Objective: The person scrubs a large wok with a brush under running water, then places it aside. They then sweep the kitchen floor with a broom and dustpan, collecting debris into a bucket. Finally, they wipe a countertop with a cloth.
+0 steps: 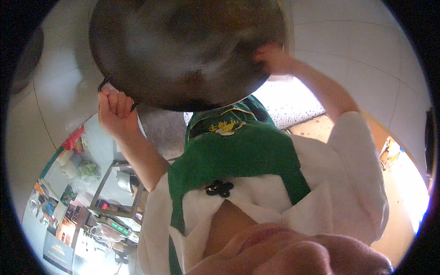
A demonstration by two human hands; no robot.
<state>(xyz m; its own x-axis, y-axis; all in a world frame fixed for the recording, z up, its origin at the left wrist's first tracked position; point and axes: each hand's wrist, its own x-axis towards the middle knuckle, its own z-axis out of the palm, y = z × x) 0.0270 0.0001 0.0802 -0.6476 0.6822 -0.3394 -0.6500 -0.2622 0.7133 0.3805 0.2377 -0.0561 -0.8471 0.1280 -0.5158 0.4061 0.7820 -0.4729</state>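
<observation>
A large, dark, round wok [178, 55] fills the upper middle of the head view, its top cut off by the picture's edge. At its lower left rim, the fingers of my left hand [117, 110] are curled around a small dark handle [104, 83]. On the opposite side, my right hand [275, 59] overlaps the wok near its right rim. That hand is blurred, with its fingers over the dark surface. Whether it grips the rim or only touches the wok cannot be told, and anything under its fingers is hidden.
Pale panelled surfaces lie left [55, 79] and right [347, 51] of the wok. Another dark round shape [29, 60] shows at the far left. Lower left are a metal rack [103, 182], a digital scale [118, 227] and bagged greens [88, 170]. My green apron [233, 151] faces the wok, above speckled flooring [288, 101].
</observation>
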